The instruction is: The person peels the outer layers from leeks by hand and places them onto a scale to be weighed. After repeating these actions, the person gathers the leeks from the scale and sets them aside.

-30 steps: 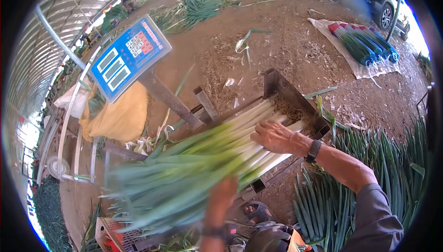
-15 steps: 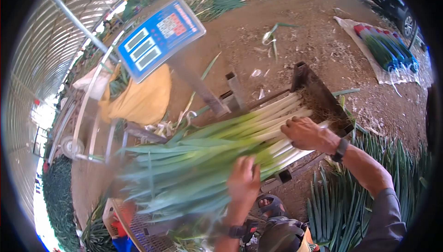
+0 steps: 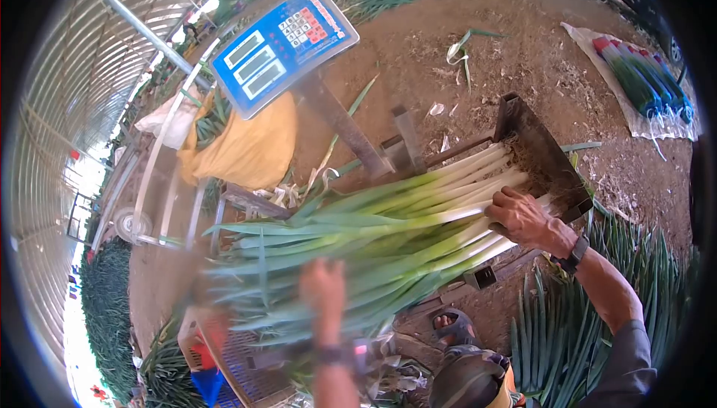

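Note:
A thick layer of long green onions [image 3: 418,221] lies across a metal frame in front of me, white stems at the right and green leaves at the left. The roots rest against a raised metal end plate [image 3: 541,150]. My right hand [image 3: 523,219] is on the white stems near the roots, its fingers curled round some of them. Over the green leaves, my left hand [image 3: 325,296] is smeared by motion, so its fingers cannot be made out. A scale display [image 3: 284,46] stands on a post behind the onions.
A yellow sack [image 3: 246,147] stands left of the post. More green onions [image 3: 553,341] lie on the ground at the right, beside my foot. A plastic crate [image 3: 258,378] is at the lower left. Tied bundles [image 3: 642,79] lie on a sheet at the far right.
My left hand has moved left along the green onions, from mid-length out over the leaves. My right hand stays on the white stems. The whole view has shifted slightly.

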`<state>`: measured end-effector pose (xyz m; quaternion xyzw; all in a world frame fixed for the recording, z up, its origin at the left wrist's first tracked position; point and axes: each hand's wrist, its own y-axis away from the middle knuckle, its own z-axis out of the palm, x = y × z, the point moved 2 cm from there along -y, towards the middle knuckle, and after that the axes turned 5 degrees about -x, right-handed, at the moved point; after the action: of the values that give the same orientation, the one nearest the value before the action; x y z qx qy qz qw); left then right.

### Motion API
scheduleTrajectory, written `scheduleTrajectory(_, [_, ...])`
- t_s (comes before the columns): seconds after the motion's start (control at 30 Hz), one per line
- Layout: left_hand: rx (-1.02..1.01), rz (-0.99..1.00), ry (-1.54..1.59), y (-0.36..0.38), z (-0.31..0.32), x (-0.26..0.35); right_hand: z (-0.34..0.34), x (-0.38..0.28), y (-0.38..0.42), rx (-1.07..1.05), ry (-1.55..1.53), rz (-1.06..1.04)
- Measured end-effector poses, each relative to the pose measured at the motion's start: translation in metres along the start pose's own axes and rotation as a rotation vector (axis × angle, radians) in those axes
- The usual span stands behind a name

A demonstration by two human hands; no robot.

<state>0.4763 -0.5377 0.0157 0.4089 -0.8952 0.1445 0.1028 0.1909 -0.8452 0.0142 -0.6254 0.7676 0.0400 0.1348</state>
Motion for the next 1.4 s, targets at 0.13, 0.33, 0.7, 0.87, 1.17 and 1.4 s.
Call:
scheduleTrajectory(0.13, [-0.294, -0.178, -0.017, -0.009, -0.011, -0.008, 0.004, 0.002, -0.004, -0.047, 0.053, -0.015])
scheduleTrajectory(0.33, [-0.391, -0.154, -0.165, -0.031, 0.011, -0.017, 0.008, 0.004, -0.001, 0.008, 0.050, -0.047])
scheduleTrajectory(0.7, [0.356, -0.307, 0.141, -0.027, -0.036, -0.114, 0.006, 0.004, 0.001, 0.046, 0.039, -0.047])
scheduleTrajectory(0.87, [0.527, -0.457, 0.533, -0.027, -0.113, -0.068, 0.003, 0.001, 0.000, 0.085, 0.061, -0.076])
scheduleTrajectory(1.17, [0.379, -0.056, -0.411, -0.010, -0.248, -0.114, 0.005, 0.002, 0.000, 0.039, 0.059, -0.061])
scheduleTrajectory(1.4, [0.507, -0.650, -0.874, 0.048, -0.301, -0.348, 0.002, 0.003, -0.002, 0.030, 0.072, -0.067])
